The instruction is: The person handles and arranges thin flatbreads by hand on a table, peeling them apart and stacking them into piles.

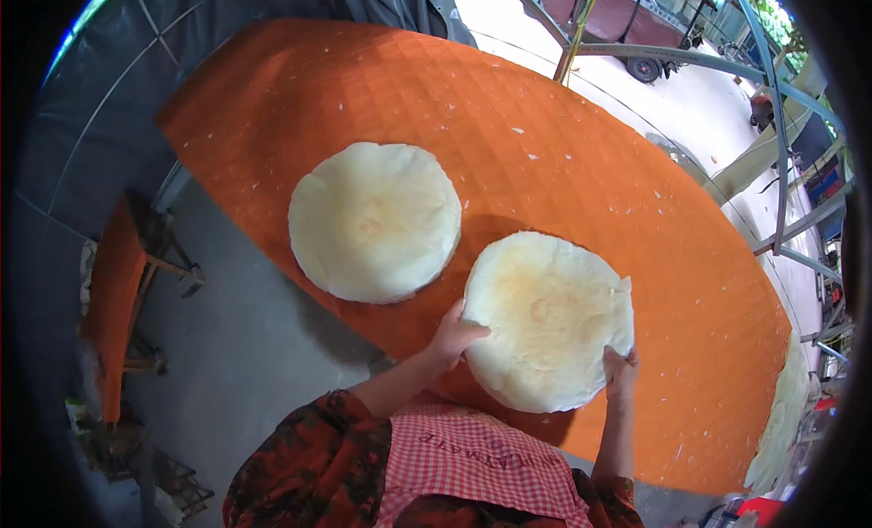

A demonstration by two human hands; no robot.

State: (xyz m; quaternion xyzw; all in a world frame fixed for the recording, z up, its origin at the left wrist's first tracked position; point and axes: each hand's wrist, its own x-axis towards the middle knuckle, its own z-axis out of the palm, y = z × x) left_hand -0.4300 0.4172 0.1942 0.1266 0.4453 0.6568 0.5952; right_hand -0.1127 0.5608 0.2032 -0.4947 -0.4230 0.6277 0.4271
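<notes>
Two large, round, pale flatbreads with faint brown patches are in view; each could be a stack, but the layers are hard to make out. The nearer flatbread (545, 319) is gripped at its edges between both hands, by the table's near side. My left hand (454, 335) closes on its left edge, thumb on top. At its lower right edge, my right hand (621, 372) is closed the same way. Farther left, the other flatbread (374, 221) lies on the orange tabletop (509, 178), with neither hand touching it.
White crumbs dot the orange cover. Pale thin sheets (779, 419) hang at the table's right end. A small orange-covered bench (118, 296) stands at left near a dark tarp wall (100, 101). Metal poles (672, 54) rise beyond the far right edge.
</notes>
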